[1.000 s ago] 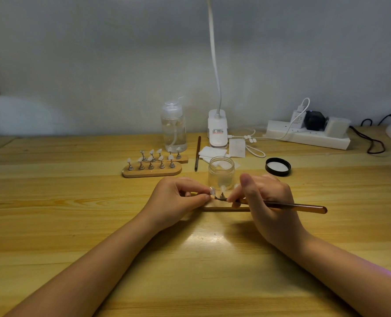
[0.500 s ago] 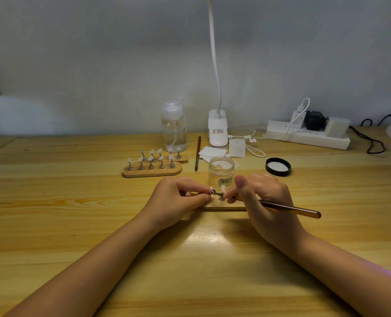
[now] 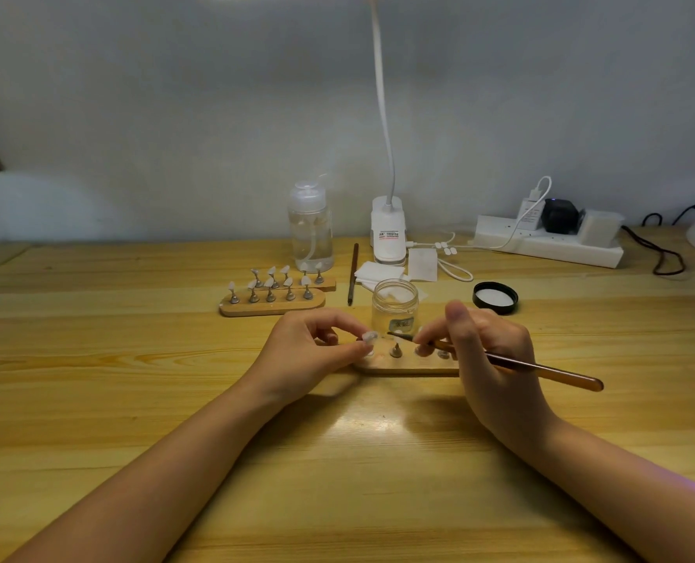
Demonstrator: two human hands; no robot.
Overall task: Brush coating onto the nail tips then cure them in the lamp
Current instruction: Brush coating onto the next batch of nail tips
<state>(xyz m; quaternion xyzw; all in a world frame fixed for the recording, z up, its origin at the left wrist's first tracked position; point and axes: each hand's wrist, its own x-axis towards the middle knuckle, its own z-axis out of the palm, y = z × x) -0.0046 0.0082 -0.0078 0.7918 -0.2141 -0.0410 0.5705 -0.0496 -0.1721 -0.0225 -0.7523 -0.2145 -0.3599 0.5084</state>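
Pinching a single nail tip (image 3: 369, 337) on its small stand, the left hand (image 3: 309, 351) holds it just above the left end of the near wooden holder (image 3: 402, 365), which lies flat on the counter (image 3: 134, 379). The left fingers (image 3: 348, 327) are curled closed around the stand; exactly where they meet it is hidden. The right hand (image 3: 488, 355) grips the brush (image 3: 541, 369) in a pen hold, fingers closed on the shaft near the bristle end, with the dark bristle tip pointed at the held nail tip, close to it; contact cannot be confirmed.

Handling notes, as judgement: the nail tip is very light, thin and smooth, and likely to flex or pop off its stand under pressure. Hold it by the stand, never by the coated face. Apply the brush with light strokes only.

An open jar (image 3: 394, 304) stands just behind the holder, its lid (image 3: 495, 297) set apart to the right. Two more holders (image 3: 272, 296) with mounted tips sit farther back left. A curing lamp cannot be identified with certainty.
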